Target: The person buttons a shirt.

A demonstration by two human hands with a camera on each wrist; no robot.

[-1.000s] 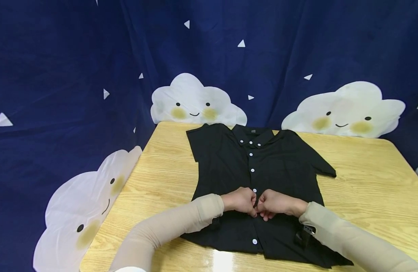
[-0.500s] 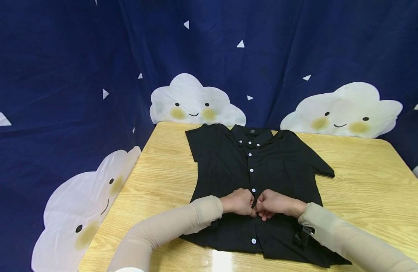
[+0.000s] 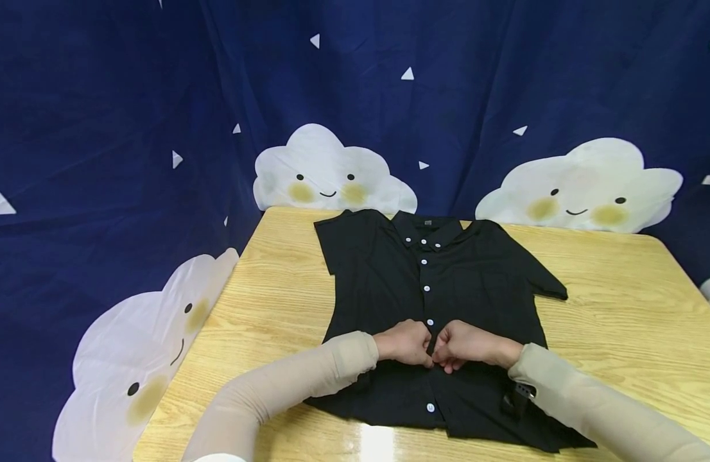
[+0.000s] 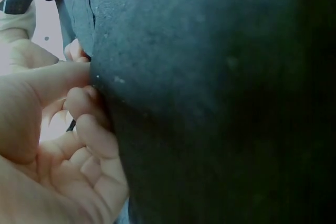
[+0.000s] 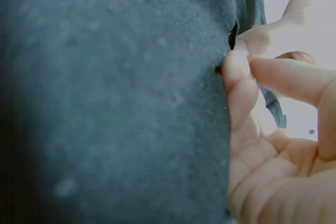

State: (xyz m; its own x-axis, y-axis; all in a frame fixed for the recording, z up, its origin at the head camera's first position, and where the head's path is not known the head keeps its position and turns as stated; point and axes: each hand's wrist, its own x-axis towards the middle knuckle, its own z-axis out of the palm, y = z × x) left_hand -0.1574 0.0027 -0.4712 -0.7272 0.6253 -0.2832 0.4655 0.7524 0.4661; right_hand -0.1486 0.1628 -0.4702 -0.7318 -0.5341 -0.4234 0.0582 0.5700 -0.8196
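A black short-sleeved shirt (image 3: 378, 282) with white buttons lies face up, its collar (image 3: 427, 228) at the far side. My left hand (image 3: 406, 343) pinches the front placket low on the shirt, thumb and fingers curled at the cloth edge. Right beside it, my right hand (image 3: 467, 344) pinches the same placket, fingertips meeting those of the left. Any button between the fingertips is hidden. One white button (image 3: 430, 323) shows just above the hands and a lower button (image 3: 431, 407) below them. In the left wrist view, black cloth (image 4: 184, 77) fills the right side.
The shirt rests on a wood-grain table (image 3: 280, 269). Behind and to the left hangs a dark blue curtain (image 3: 355, 64) with white clouds (image 3: 326, 167) and small triangles. A dark strap (image 3: 519, 398) sits under the right wrist.
Both hands stay at the same place on the placket, with only slight finger movement. The whole head view has shifted a little.
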